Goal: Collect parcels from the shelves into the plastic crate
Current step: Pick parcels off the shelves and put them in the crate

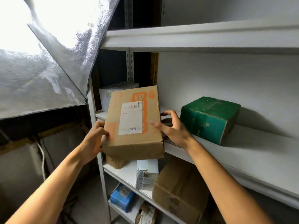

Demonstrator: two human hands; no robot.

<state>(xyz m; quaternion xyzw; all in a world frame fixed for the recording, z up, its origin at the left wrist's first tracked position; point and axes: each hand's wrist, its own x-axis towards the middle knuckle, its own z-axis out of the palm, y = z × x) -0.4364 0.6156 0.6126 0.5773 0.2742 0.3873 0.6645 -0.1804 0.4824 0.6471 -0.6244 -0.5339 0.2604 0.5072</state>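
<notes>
Hands on one parcel: left hand (94, 135) grips the lower left edge of the brown cardboard parcel (134, 122), fingers curled round the side, thumb on the labelled face. Right hand (171, 128) sits at the parcel's right edge, thumb flat on the face, fingers spread and loosely bent behind; whether they actually clamp the box, cannot tell. Parcel has orange print and a white shipping label (131, 118), is tilted, its near end sticking out past the front lip of the white metal shelf (226, 151); can't tell if its far end rests on the board.

Green box (208, 118) on the same shelf, just right of the right hand, apart from the parcel. White box (106, 96) behind the parcel at the left rear, partly hidden. Shelf below: large brown carton (179, 191), small white-grey packet (146, 175), another brown box (114, 162) under the held parcel. Lower still, blue box (123, 198). Silver reflective sheet (40, 62) fills the upper left. Plastic crate not in view.
</notes>
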